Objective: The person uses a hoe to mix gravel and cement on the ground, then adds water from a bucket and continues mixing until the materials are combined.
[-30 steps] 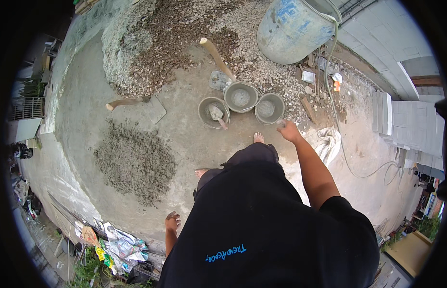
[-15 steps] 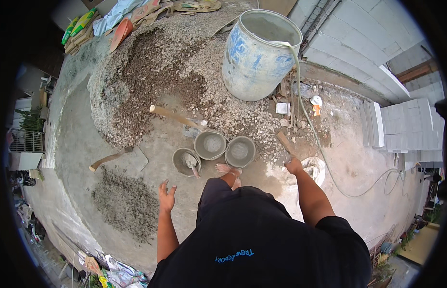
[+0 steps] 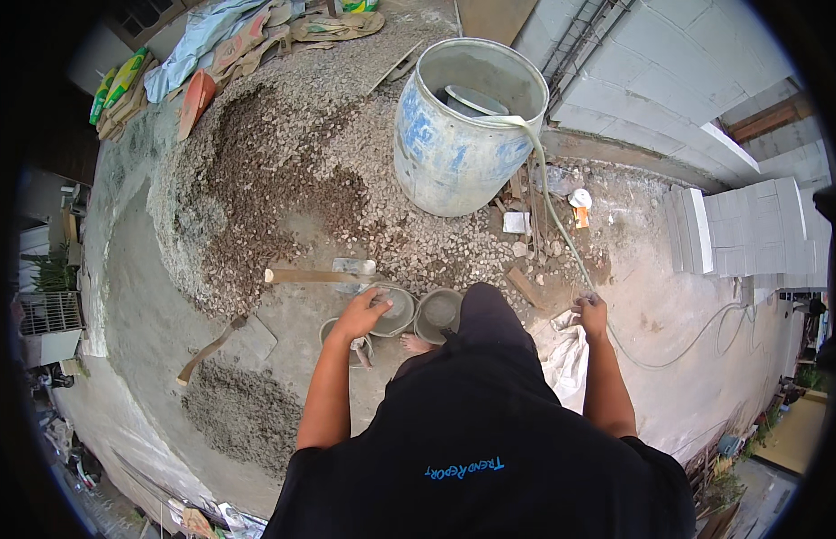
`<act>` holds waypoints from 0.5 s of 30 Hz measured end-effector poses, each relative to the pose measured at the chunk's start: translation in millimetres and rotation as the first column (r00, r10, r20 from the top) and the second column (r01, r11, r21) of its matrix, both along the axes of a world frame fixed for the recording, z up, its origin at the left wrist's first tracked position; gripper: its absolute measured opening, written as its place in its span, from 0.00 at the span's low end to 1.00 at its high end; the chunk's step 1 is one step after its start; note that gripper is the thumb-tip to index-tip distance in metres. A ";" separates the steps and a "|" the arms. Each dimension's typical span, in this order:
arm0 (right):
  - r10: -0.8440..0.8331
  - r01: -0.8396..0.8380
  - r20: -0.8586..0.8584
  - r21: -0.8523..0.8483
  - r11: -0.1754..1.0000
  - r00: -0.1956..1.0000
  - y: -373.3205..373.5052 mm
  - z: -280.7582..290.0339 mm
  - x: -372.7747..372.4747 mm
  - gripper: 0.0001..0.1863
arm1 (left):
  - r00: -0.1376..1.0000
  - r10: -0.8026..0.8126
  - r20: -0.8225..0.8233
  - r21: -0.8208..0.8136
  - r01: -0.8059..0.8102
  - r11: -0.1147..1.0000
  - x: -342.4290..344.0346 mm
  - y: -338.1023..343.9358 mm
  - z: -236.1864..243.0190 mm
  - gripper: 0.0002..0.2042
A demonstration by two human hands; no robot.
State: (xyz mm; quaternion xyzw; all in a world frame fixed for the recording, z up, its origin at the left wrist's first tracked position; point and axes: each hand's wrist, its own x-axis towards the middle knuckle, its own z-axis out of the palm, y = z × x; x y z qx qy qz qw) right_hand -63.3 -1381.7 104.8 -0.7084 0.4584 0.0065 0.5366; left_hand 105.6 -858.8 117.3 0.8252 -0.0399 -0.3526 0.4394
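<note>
My left hand point(image 3: 368, 314) hovers, fingers apart, over three grey buckets point(image 3: 440, 313), the left one holding a trowel. My right hand point(image 3: 590, 314) has curled fingers beside the pale hose point(image 3: 572, 265) and above a crumpled white sack point(image 3: 561, 364); I cannot make out what is in them. A wooden-handled shovel point(image 3: 305, 276) lies behind the buckets. Another long-handled tool point(image 3: 207, 355) rests on the left beside a patch of wet mix point(image 3: 234, 413). My dark-clad knee reaches forward, right of the buckets, and my bare foot shows between them and my body.
A large blue-stained drum point(image 3: 445, 162) stands on the gravel pile point(image 3: 265, 180). Bags and sheeting point(image 3: 193, 54) lie at the back left, near an orange object point(image 3: 195, 99). Pale blocks point(image 3: 750, 229) are stacked along the right wall. Wood scraps point(image 3: 526, 286) lie by the drum.
My view has moved forward over the buckets and drum. My left hand has risen to above the buckets, my right hand has shifted to beside the hose, and a knee has come forward.
</note>
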 end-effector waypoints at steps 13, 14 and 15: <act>0.416 -0.486 0.383 0.104 0.868 0.825 -5.4 101.9 582.6 0.24 | 0.774 0.210 0.598 0.182 -0.386 0.904 381.7 -244.9 82.9 0.34; 0.324 -0.382 0.241 0.256 0.888 0.915 -6.1 75.9 619.6 0.28 | 0.744 0.235 0.626 0.228 -0.462 0.857 413.1 -264.2 75.4 0.34; 0.245 -0.258 0.083 0.370 0.893 0.966 -8.7 45.2 646.5 0.33 | 0.725 0.290 0.625 0.206 -0.512 0.834 437.8 -279.0 66.0 0.34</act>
